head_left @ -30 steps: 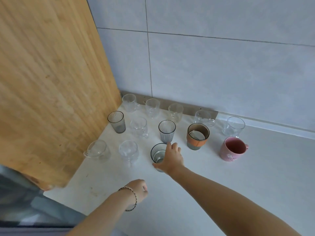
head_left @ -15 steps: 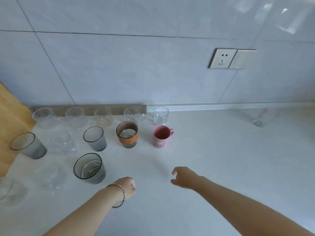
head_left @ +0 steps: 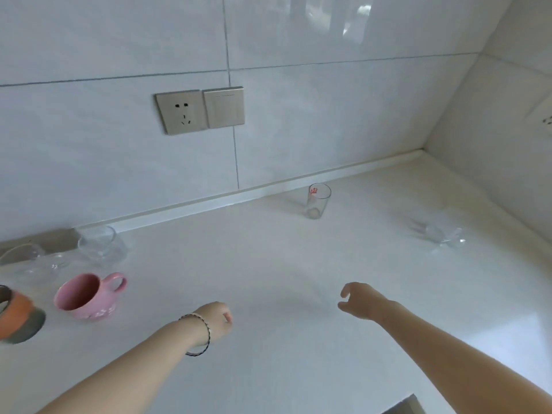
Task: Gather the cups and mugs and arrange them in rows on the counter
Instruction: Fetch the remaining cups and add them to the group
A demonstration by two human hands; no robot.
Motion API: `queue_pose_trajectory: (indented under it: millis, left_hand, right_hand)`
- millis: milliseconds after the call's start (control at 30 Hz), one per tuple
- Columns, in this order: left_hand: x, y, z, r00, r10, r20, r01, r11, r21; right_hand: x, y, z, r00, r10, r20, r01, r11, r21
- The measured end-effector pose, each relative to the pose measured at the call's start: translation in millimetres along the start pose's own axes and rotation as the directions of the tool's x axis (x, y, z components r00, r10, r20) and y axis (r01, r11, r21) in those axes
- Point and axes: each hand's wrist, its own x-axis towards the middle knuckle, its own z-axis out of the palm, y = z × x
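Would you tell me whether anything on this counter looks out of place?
Yes: a clear glass far right seems to lie on its side, though blurred, and a red-printed glass stands alone by the wall, both far from the pink mug.

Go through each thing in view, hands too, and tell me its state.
pink mug: upright, empty
orange-banded cup: upright, partly out of frame
clear cup by the wall: upright
red-printed glass: upright
far right glass: blurred, seems to lie on its side
wall socket: nothing plugged in
left hand: fingers curled, holds nothing
right hand: open, holds nothing
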Motion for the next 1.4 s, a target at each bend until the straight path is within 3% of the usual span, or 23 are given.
queue_pose_trajectory:
  millis: [200, 433, 633, 767, 1000, 1100, 1233, 1400]
  left_hand:
    - [48, 104, -6, 1.0, -0.018, 0.005, 0.018, 1.0, -0.019]
    - [102, 143, -15, 0.998, -0.069, -0.009, 0.069, 0.997, -0.019]
    - [126, 136, -27, 0.989, -0.147, -0.026, 0.147, 0.989, -0.012]
    - [123, 118, -22, 0.977, -0.212, -0.016, 0.211, 0.977, -0.017]
    - [107, 89, -6, 0.958, -0.287, -0.003, 0.286, 0.956, -0.072]
    - [97, 79, -1, 0.951, -0.308, -0.001, 0.307, 0.947, -0.09]
    - [82, 62, 2, 0.948, -0.319, 0.0, 0.315, 0.936, -0.158]
    - [51, 25, 4, 0.946, -0.324, -0.017, 0.313, 0.924, -0.218]
  right_hand:
    - [64, 68, -73, 1.0, -0.002, -0.03, 0.001, 1.0, -0.013]
    - [137, 45, -144, 0.987, -0.054, -0.153, 0.052, 0.998, -0.016]
    - [183, -15, -169, 0.938, -0.234, -0.256, 0.242, 0.97, 0.001]
    - [202, -37, -161, 0.913, -0.324, -0.248, 0.342, 0.939, 0.032]
    - [195, -37, -140, 0.904, -0.206, -0.376, 0.3, 0.93, 0.212]
    - [174, -33, -127, 0.889, -0.222, -0.401, 0.315, 0.932, 0.183]
    - [133, -41, -108, 0.872, -0.332, -0.361, 0.398, 0.908, 0.127]
    - [73, -83, -72, 0.826, -0.523, -0.213, 0.538, 0.843, 0.016]
